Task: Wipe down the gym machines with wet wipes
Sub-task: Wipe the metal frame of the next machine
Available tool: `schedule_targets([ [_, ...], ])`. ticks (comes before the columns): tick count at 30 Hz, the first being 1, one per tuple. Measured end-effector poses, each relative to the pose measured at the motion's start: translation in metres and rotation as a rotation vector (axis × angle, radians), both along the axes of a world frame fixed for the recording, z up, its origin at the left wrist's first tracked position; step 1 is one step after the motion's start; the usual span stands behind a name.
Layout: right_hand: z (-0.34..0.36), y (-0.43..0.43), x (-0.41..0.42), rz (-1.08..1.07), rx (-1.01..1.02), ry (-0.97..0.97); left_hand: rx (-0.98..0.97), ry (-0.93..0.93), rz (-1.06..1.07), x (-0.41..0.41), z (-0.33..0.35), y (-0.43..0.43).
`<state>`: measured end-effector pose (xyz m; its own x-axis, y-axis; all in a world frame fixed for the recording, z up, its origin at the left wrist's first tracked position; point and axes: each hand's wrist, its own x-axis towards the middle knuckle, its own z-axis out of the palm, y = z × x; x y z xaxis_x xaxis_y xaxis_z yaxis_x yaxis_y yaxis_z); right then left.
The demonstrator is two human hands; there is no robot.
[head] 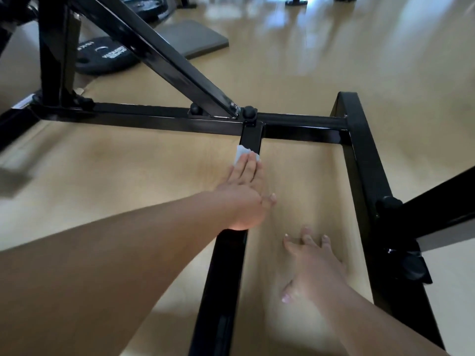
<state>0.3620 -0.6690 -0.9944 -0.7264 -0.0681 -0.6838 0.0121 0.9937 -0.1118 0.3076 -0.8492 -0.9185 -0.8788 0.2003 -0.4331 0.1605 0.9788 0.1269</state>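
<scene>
A black steel machine frame (159, 119) lies low over the wooden floor, with a centre bar (223, 286) running toward me. My left hand (245, 191) lies flat on that bar with straight fingers, pressing a white wet wipe (243, 151) against it near the cross joint. Only the wipe's far edge shows beyond my fingertips. My right hand (312, 265) rests flat on the floor to the right of the bar, fingers spread, holding nothing.
A black side rail (365, 181) runs along the right, with knobs and a strut. A diagonal brace (164, 52) rises to the upper left. Weight plates (102, 57) and a grey mat (192, 37) lie on the floor behind the frame.
</scene>
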Motion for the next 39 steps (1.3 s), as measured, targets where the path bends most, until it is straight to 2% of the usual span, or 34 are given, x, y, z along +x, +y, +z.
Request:
schedule_targets([
  [6,-0.001,0.0,-0.003,0.0,0.015,-0.015,-0.03,-0.1,-0.094,0.086,0.009,-0.005],
  [11,-0.001,-0.002,-0.003,0.011,0.025,-0.012,-0.031,-0.1,-0.09,0.052,0.009,-0.013],
  [15,-0.001,-0.002,-0.002,0.005,0.031,-0.012,-0.019,-0.022,-0.095,0.036,0.005,-0.01],
  [21,-0.001,-0.001,0.0,0.011,0.024,0.003,0.015,-0.038,-0.134,0.095,0.02,-0.002],
  [23,-0.001,-0.001,-0.001,0.006,0.014,-0.001,0.026,0.106,-0.136,0.093,0.026,-0.003],
  [25,0.0,0.0,-0.001,0.003,0.007,-0.004,0.01,0.251,-0.07,0.084,0.024,-0.002],
  [26,0.0,0.0,-0.001,0.002,0.006,-0.005,0.021,0.231,0.002,0.079,0.02,-0.001],
  [29,0.002,-0.003,-0.003,0.011,0.022,-0.028,0.142,0.013,0.263,0.054,0.002,0.005],
  [31,0.002,-0.003,-0.004,0.016,0.037,-0.037,0.167,0.034,0.341,0.024,-0.008,0.008],
  [35,0.003,-0.003,-0.004,0.011,0.022,-0.04,0.135,0.106,0.331,-0.017,-0.013,0.012],
  [39,0.004,-0.002,-0.002,0.01,0.022,-0.015,0.12,0.08,0.185,0.035,-0.013,0.003],
])
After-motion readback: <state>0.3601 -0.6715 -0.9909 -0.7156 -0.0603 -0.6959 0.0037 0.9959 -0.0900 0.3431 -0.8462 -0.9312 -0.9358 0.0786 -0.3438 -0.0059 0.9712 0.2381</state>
